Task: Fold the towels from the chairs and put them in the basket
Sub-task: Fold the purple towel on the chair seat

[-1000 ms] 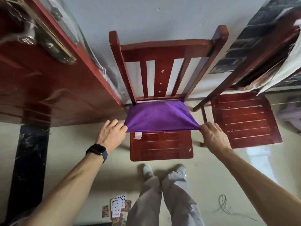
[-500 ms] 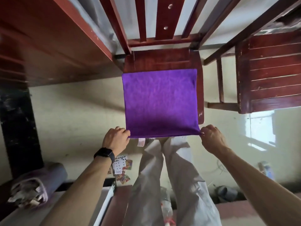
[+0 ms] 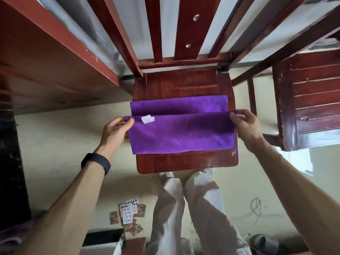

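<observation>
Both hands (image 3: 115, 130) (image 3: 246, 128), fingers (image 3: 128, 123) curled, pinch towel (image 3: 180, 134).

On my feed the chair (image 3: 184, 83) loses its back past the top edge, the second chair (image 3: 312, 107) is clipped on the right, fingers of the left hand (image 3: 115, 130) vanish behind the purple towel (image 3: 180, 133), and its tag (image 3: 147, 119) is unreadable

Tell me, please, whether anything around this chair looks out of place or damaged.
Playing cards lie scattered on the floor left of the person's legs, some face up. A loose white cable trails on the floor at right.
</observation>
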Available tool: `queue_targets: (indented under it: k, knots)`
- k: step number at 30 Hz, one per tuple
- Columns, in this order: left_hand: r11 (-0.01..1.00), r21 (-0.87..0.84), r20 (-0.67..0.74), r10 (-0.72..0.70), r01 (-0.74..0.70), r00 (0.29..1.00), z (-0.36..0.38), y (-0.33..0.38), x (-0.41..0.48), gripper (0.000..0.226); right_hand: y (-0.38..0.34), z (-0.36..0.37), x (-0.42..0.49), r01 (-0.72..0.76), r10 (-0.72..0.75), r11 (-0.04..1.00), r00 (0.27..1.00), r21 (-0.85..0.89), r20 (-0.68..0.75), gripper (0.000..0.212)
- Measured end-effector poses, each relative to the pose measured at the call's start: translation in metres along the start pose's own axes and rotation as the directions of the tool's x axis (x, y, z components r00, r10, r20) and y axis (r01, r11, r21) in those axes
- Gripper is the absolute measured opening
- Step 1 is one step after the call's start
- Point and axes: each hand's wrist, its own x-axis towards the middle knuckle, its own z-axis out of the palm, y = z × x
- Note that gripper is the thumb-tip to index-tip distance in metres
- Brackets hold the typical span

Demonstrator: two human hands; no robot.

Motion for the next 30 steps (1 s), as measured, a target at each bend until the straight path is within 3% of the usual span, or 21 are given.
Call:
queue_targets:
  k: [6,12,19,25,27,30]
  knots:
    - [0.997,-0.007,-0.104,0.073,-0.074,0.992,0.015,-0.003,0.056,0.011,0.000,0.036,0.052,0.084,-0.116,0.983,0.973,-0.160,-0.199,0.029]
    - [0.981,0.179,-0.202,0.111,-0.075,0.973,0.019,-0.007,0.082,0.022,-0.001,0.049,0.064,0.042,-0.091,0.975,0.971,-0.218,-0.219,0.027]
    - [0.945,0.308,-0.279,0.198,-0.107,0.940,0.027,-0.010,0.087,0.013,-0.006,0.061,0.063,0.028,-0.100,0.971,0.950,-0.238,-0.295,0.026]
    - [0.894,0.444,-0.316,0.220,-0.061,0.923,0.036,0.000,0.085,0.027,-0.007,0.065,0.067,0.036,-0.157,0.933,0.935,-0.358,-0.317,0.028]
    - [0.841,0.540,-0.322,0.257,-0.046,0.911,0.040,0.002,0.081,0.026,-0.003,0.068,0.068,0.059,-0.218,0.898,0.920,-0.435,-0.325,0.025]
    - [0.651,0.754,-0.271,0.433,-0.090,0.860,0.045,-0.002,0.072,0.022,0.005,0.070,0.067,0.118,-0.336,0.815,0.894,-0.568,-0.296,0.027]
